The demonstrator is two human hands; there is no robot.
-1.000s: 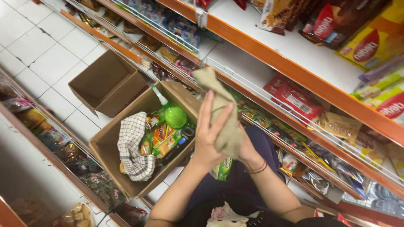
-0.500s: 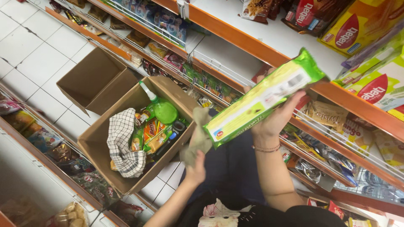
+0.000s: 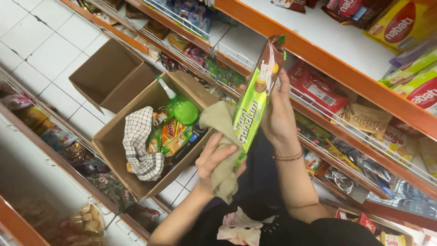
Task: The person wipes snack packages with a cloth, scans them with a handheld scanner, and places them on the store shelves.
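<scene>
Since half a second ago the long green snack packet [image 3: 255, 102] has swung from lying slantwise to standing nearly upright, and the left hand [image 3: 217, 159] with its cloth [image 3: 221, 136] has risen from beside the box to press against the packet's lower half

Orange-edged shelves [image 3: 337, 68] fill the right side of the view, tier on tier, their white boards and wire fronts crowded with red, yellow and brown snack bags. White floor tiles [image 3: 32, 32] run along the left. On those tiles stands an open cardboard box [image 3: 114, 141] holding a black-and-white checked cloth [image 3: 140, 146] draped over its near side, bright green and orange packets, and a green spray bottle [image 3: 180, 107] whose nozzle points up and away. A second, smaller cardboard box [image 3: 107, 75] sits just behind it, touching it, with flaps open.

The right hand [image 3: 277, 114] grips the green packet from behind, about midway up, thumb and fingers wrapped closed around it; a thin bracelet [image 3: 287, 157] circles the wrist. That packet is held in the air between the person and the shelves, its brown top end near the orange shelf edge.

The left hand's fingers are curled closed over the olive-drab cloth, bunching it against the packet's front face near the bottom; a loose tail of the cloth hangs below the palm, over the dark clothing at the bottom edge
</scene>
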